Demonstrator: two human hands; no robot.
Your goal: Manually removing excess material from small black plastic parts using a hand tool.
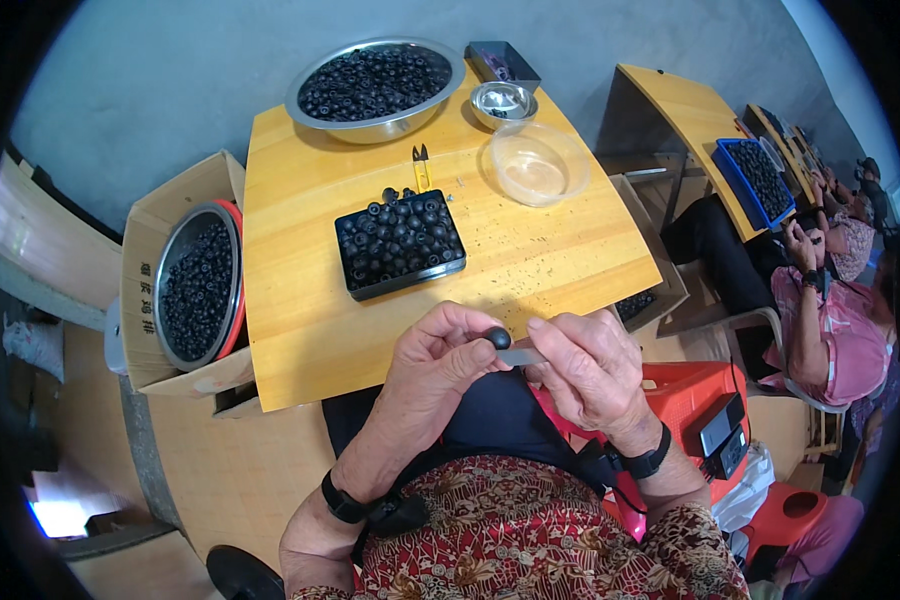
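Just past the table's near edge, my left hand (438, 352) pinches a small round black part (497, 338) between thumb and fingertips. My right hand (592, 368) grips a short flat grey blade (519, 357), its end touching or very near the part's lower side. Fingers cover the rest of the blade. Beyond my left hand, a black tray (406, 283) is heaped with similar round black pieces, some showing ring-shaped openings. Behind it lie yellow-handled thread snips (421, 168), points away from me.
On the wooden table (300, 340) stand a large steel bowl (380, 128) of black pieces, a small steel bowl (503, 104), a clear plastic tub (538, 165) and a dark box (505, 64). Left is a carton (175, 372) holding another filled basin. People work at tables on the right.
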